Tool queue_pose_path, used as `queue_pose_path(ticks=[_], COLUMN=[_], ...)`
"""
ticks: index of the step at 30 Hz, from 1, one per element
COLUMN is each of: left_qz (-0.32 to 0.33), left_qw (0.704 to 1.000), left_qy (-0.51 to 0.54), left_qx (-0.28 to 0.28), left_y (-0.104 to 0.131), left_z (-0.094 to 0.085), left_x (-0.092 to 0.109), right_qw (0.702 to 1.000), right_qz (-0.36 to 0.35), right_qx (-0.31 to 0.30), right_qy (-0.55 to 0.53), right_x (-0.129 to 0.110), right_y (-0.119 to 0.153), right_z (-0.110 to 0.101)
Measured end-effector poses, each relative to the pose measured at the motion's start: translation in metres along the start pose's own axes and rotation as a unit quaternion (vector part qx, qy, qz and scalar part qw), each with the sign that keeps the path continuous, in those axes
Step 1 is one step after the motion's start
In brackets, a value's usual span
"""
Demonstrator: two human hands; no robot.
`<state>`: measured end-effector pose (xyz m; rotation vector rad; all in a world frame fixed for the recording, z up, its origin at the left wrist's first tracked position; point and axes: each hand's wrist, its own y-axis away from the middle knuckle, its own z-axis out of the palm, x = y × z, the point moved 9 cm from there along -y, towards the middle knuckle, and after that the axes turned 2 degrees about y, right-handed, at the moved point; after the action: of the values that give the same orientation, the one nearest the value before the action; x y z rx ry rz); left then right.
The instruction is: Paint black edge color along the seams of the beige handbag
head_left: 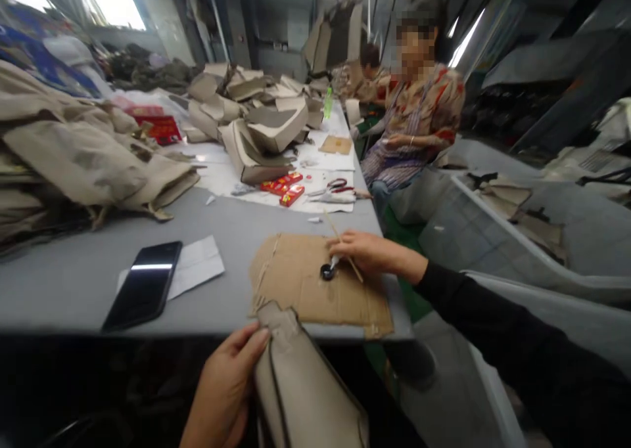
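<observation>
My left hand (229, 376) pinches the upper edge of a beige leather-like piece (305, 382) with dark edging, in front of the table edge. Fingers closed, my right hand (362, 251) grips a small white pointed tube (335, 262); most of it is hidden in the hand. Its tip is at a small round black cap (327, 272) with dark, shiny contents. The cap rests on a brown cardboard sheet (290, 277). A thin wooden stick (355, 272) runs across at my right fingers; I cannot tell whether they hold it.
A black phone (142, 284) lies partly on white paper (200, 267). Red boxes (283, 186) and scissors (335, 186) lie farther back. Beige pieces are heaped behind (266, 126) and at left (83, 139). A seated person (419, 113) works beyond, with grey bins (513, 238) at right.
</observation>
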<state>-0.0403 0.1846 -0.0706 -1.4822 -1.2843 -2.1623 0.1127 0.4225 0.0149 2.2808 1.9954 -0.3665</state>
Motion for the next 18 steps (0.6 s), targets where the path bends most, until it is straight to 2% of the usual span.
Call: queue_pose_path(ticks=[2, 6, 14, 18], left_qz=[-0.014, -0.001, -0.006, -0.012], left_qw=[0.999, 0.999, 0.998, 0.997], left_qy=[0.028, 0.053, 0.057, 0.068], left_qx=[0.009, -0.010, -0.021, -0.019], left_y=[0.005, 0.009, 0.008, 0.008], left_z=[0.002, 0.011, 0.012, 0.013], left_x=[-0.002, 0.006, 0.003, 0.002], right_qw=[1.000, 1.000, 0.994, 0.993], right_qz=[0.003, 0.006, 0.051, 0.074], right_qx=[0.004, 0.010, 0.058, 0.041], right_qy=[-0.025, 0.014, 0.081, 0.078], right_x=[0.007, 0.009, 0.010, 0.013], right_y=[0.004, 0.014, 0.022, 0.023], right_z=[0.006, 0.011, -0.002, -0.004])
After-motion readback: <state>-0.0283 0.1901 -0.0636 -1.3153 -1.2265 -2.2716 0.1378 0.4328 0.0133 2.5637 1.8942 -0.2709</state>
